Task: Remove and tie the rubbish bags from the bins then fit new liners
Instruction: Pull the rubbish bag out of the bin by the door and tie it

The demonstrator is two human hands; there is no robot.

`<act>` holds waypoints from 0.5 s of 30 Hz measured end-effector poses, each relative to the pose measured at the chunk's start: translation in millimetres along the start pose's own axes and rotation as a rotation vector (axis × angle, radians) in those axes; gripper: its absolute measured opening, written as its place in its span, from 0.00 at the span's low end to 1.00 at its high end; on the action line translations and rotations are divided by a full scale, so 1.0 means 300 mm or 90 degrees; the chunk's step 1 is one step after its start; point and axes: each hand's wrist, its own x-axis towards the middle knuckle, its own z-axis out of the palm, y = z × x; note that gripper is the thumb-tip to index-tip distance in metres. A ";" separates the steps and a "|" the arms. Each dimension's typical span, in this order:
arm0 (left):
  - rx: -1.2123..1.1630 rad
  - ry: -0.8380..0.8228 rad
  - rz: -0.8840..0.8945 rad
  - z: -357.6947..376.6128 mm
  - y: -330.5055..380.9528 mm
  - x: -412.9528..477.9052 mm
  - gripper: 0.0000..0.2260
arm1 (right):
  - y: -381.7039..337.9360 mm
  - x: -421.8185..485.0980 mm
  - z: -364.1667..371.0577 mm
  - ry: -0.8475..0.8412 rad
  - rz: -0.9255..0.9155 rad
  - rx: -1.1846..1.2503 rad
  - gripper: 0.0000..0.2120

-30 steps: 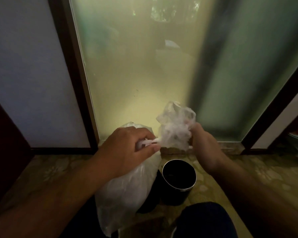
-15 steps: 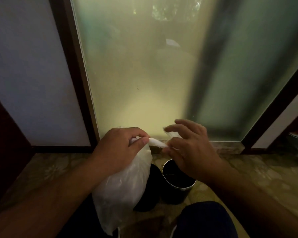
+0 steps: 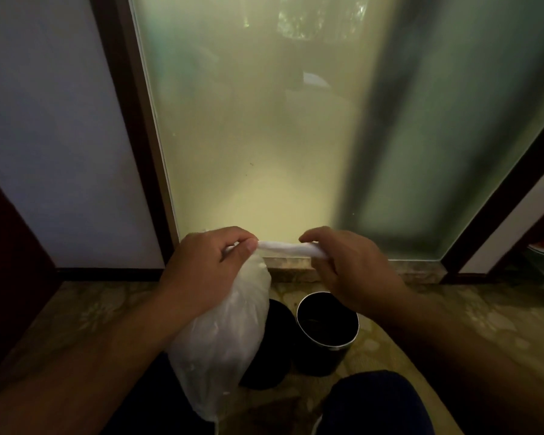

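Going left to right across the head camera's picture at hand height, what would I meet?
Left hand gripping the neck of the white rubbish bag → twisted strip of bag stretched between the hands → right hand. The open, unlined dark bin stands lower, under the right hand.

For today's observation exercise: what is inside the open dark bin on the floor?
The bin shows only a dark interior with no white liner over its rim. Its bottom is too dark to tell.
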 end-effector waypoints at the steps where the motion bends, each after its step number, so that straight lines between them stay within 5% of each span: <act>1: 0.005 0.011 0.005 -0.008 -0.003 0.003 0.13 | 0.013 0.001 -0.004 -0.020 0.000 0.016 0.11; 7: 0.018 0.015 0.021 -0.040 -0.015 0.024 0.09 | 0.017 -0.015 -0.057 -0.183 0.053 0.351 0.10; 12: 0.054 -0.072 0.116 0.006 0.008 -0.009 0.21 | -0.063 -0.040 -0.065 -0.102 0.140 0.788 0.14; 15: 0.085 -0.086 0.198 0.028 0.039 -0.033 0.18 | -0.087 -0.028 -0.047 -0.041 0.237 0.836 0.17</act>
